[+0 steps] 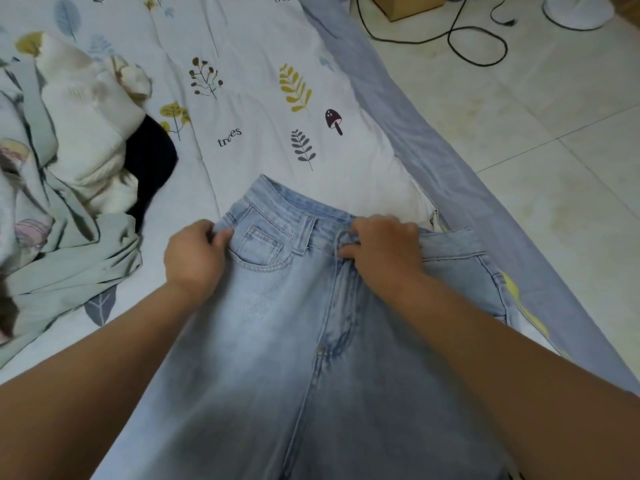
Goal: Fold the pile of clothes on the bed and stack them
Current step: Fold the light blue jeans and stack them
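Light-blue denim jeans (284, 341) lie unfolded, left hand (194, 258) and right hand (384, 251) pinching the waistband, while the crumpled pile (79, 161) apparently waits, nothing stacked.

The bed (263, 98) lies bare beyond the jeans (277, 323), a wide strip of printed sheet running to its far edge, open to a hand. Along the left edge a pile of clothes (69, 161) blocks the way, its nearest folds just beside the left hand (194, 258). The jeans cover the near middle and reach the right edge, where the right hand (384, 247) sits.
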`<state>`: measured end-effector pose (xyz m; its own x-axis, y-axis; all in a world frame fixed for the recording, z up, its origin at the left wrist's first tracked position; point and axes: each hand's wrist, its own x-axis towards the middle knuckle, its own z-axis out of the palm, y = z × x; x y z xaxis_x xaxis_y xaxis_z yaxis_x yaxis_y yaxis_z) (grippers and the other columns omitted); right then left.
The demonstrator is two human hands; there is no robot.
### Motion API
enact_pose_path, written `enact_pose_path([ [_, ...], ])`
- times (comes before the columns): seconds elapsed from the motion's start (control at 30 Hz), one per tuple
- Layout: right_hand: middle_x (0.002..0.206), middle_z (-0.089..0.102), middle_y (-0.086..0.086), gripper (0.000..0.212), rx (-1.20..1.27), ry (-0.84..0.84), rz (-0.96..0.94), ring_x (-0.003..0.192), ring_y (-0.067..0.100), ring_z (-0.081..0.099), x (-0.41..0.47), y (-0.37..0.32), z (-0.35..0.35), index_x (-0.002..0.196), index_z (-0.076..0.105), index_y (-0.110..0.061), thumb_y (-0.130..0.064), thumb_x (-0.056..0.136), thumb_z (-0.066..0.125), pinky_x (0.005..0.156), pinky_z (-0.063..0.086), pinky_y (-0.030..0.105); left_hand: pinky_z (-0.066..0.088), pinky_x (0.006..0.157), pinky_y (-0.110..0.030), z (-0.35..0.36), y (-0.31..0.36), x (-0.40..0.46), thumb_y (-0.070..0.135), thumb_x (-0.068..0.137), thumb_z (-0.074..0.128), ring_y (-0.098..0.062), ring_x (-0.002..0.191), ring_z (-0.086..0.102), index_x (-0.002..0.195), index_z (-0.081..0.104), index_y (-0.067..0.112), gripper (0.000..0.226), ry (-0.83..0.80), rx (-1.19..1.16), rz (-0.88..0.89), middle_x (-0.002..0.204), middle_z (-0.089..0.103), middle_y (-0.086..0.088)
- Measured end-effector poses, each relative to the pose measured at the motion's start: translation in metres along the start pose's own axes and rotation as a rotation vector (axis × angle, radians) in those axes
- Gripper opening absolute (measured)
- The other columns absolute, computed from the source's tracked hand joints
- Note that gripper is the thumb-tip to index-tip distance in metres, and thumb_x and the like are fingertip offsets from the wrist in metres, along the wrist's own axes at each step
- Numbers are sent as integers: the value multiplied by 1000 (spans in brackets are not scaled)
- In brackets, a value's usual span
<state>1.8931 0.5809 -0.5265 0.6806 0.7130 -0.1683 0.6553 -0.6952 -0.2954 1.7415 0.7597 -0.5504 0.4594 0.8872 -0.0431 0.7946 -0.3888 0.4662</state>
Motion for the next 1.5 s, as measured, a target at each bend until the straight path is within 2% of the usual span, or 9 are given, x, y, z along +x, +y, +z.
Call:
enact_pose_path([
  [0.13,108,51,4,28,-34,143,29,105,23,42,3,-4,10,106,55,-17,-39,89,56,79,25,33,19,55,-27,-5,3,8,23,90,57,-27,68,48,77,57,4,24,151,-203,-30,59,49,0],
  [0.27,116,53,4,45,-131,-4,85,110,24,44,6,3,14,117,46,-20,-53,88,49,94,27,40,37,73,-34,-1,-9,0,36,87,61,-34,94,57,106,55,7,35,-28,8,-6,95,62,-11],
  [0.37,101,64,5,39,-122,-27,6,87,25,54,9,3,8,109,42,-17,-50,90,50,81,29,38,32,63,-34,-7,-18,-1,25,90,57,-36,78,54,84,53,5,22,-4,68,104,74,56,-11],
  [0.6,93,66,17,36,-123,356,31,90,33,59,69,21,-35,107,51,-10,-40,89,57,85,31,39,29,69,-27,-31,47,60,26,90,52,-24,83,51,93,59,9,19,255,-102,185,90,61,-11],
  [0.73,131,44,19,52,-216,215,167,123,30,37,70,17,-26,127,45,-10,-44,89,55,102,25,46,33,96,-45,-17,61,55,36,93,49,-37,122,41,138,36,10,53,54,213,172,137,41,-20],
  [0.9,157,2,15,68,-179,112,-68,145,29,-1,15,-5,15,148,17,-21,-48,92,44,112,2,53,13,111,-50,11,20,-30,43,94,42,-34,140,20,147,24,15,63,-97,316,478,154,19,-15],
  [1.1,158,-14,1,67,-293,-176,-102,144,20,-14,-3,10,35,150,0,-29,-59,94,22,112,-13,49,-4,115,-47,15,-29,-51,57,94,16,-25,144,-15,146,-15,33,65,-448,555,400,157,-17,2],
  [1.3,144,35,17,41,-223,-201,-42,133,33,31,-13,-34,2,131,41,-10,-32,96,39,105,27,45,40,88,-38,-25,3,-57,27,93,42,-34,113,49,117,54,10,31,-366,329,320,123,53,-15],
  [1.5,106,63,12,25,115,-249,-276,96,31,55,-71,-109,-16,112,59,-17,-16,92,44,72,37,29,45,73,-35,-78,-29,-103,20,93,42,-31,91,57,100,61,7,24,-334,180,267,98,66,-12],
])
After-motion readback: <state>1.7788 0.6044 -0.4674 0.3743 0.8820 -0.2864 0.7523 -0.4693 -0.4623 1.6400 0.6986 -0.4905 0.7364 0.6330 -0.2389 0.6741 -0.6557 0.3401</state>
